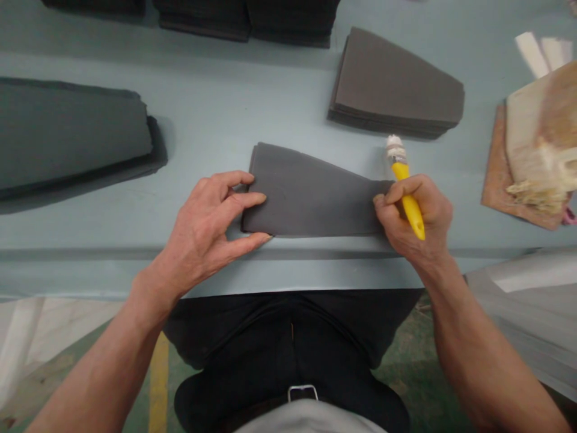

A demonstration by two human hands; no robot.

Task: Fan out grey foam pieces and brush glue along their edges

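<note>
A small stack of dark grey tapered pieces (311, 195) lies flat near the table's front edge, its wide end to the left. My left hand (207, 222) rests at that wide end, fingers apart, with fingertips on the top piece and the thumb along the lower edge. Around a paintbrush (412, 210) with a yellow handle my right hand (417, 210) is closed. The brush's whitish bristles point away from me, and its handle crosses over the fingers. The right thumb and fingertip also touch the narrow end of the stack.
Another stack of grey tapered pieces (399, 84) sits behind, to the right. Larger dark pieces (67, 138) are piled at left, with black stacks (288, 21) at the back. A glue-crusted container (541, 120) stands on a brown board (496, 162) at right.
</note>
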